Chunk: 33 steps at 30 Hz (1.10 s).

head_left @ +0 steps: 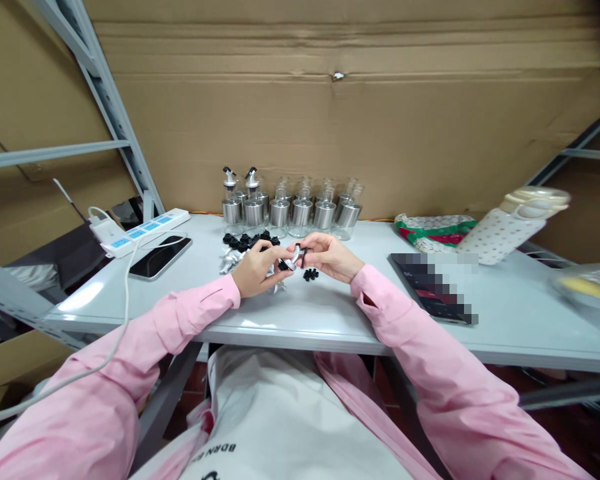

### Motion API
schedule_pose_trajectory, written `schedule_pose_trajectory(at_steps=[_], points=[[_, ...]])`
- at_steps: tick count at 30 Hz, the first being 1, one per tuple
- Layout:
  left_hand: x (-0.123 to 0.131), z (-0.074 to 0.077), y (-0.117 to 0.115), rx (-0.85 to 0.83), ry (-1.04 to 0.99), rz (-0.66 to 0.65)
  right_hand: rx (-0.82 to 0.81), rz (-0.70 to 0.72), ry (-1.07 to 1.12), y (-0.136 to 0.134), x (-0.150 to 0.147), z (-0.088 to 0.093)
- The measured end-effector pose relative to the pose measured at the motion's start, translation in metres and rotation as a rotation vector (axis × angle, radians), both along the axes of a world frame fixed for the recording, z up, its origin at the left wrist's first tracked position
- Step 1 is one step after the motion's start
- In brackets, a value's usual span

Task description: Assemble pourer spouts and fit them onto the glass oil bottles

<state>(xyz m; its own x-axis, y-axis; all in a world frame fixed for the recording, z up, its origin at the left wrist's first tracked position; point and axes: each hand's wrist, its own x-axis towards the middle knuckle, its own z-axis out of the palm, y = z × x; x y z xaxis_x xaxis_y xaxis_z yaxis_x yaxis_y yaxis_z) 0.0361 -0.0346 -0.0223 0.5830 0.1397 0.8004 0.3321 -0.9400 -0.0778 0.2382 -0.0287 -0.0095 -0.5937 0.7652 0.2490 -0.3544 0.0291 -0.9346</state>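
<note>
Cardboard [330, 127] backs the whole bench; grey table [290, 327] spans nearly the full width, front edge running just below both wrists, pink sleeves [180, 320] crossing it. Room to move: tabletop between right hand and tablet [415, 283], and a strip between hands and front edge; tighter at the back, where rows of bottles [300, 215] stand near the cardboard, the two at front left topped with spouts. Far right, a tilted tumbler [505, 230]; left, a power strip [147, 232] with the phone [161, 257] just beside. Rear bottles partly masked by front ones; tablet's right side pixelated; bowl [593, 290] at right edge blurred. Silver parts [229, 260] lie in a heap partly behind the left hand [255, 272], black stoppers [250, 240] beyond. Held spout [295, 257] is above the table, between the hands: left thumb and fingers closed on its near-left end, right hand [334, 257] with thumb and fingertips pinched on a dark piece [303, 256] at its right side; whether joined to the spout, cannot tell. Small black caps [311, 274] cluster on the tabletop just below the right fingertips.
</note>
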Motion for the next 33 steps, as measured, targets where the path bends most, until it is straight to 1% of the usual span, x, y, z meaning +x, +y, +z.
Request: schedule_pose_trajectory(at_steps=[9,13,17,22,28,33], points=[[-0.0008,-0.0015,-0.0026,-0.099,0.01,0.072,-0.011,-0.072,-0.024,-0.0011,-0.0024,0.0037],[-0.0011,-0.001,-0.0019,-0.086,0.013,0.084,-0.025,-0.133,-0.016,-0.0005,-0.001,0.0038],[-0.0012,0.0,-0.0016,-0.041,-0.01,0.058,-0.033,-0.153,0.0,0.0003,-0.0001,0.0038],[-0.0022,-0.001,-0.001,-0.077,-0.003,0.083,-0.03,-0.196,0.047,0.0028,0.0024,0.0043],[-0.0032,-0.0017,0.0006,-0.065,0.029,0.087,-0.069,-0.144,0.001,0.0053,0.0034,-0.0004],[-0.0024,-0.0009,0.0011,-0.004,0.018,0.067,-0.078,-0.123,-0.021,0.0041,0.0024,-0.0013]])
